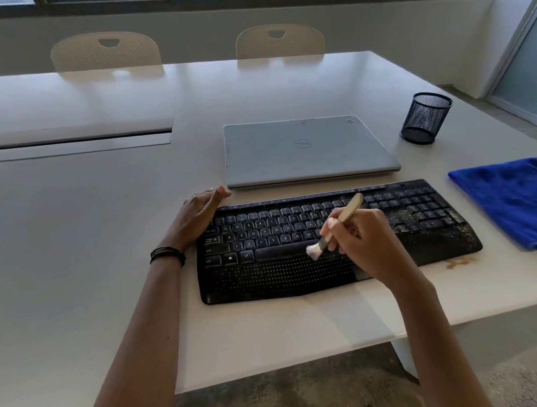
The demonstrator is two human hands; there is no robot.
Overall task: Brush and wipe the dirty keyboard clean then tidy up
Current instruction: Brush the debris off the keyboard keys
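The white worktop (92, 226) runs out of frame to the left of the left grip (197, 216). Beyond both grips lies a closed grey laptop (306, 164); its lid logo reads Dell. The black keyboard (269, 275) sits under the right grip (364, 242), which hides some keys; the letter legends are faint. The left grip lies with its fingers straight at the keyboard's far-left corner. Right of the right grip, a blue cloth (526, 203) is cut off by the frame. The right grip is clamped on a wooden brush (347, 213), bristles at the space bar. Brown crumbs (457, 262) lie near right.
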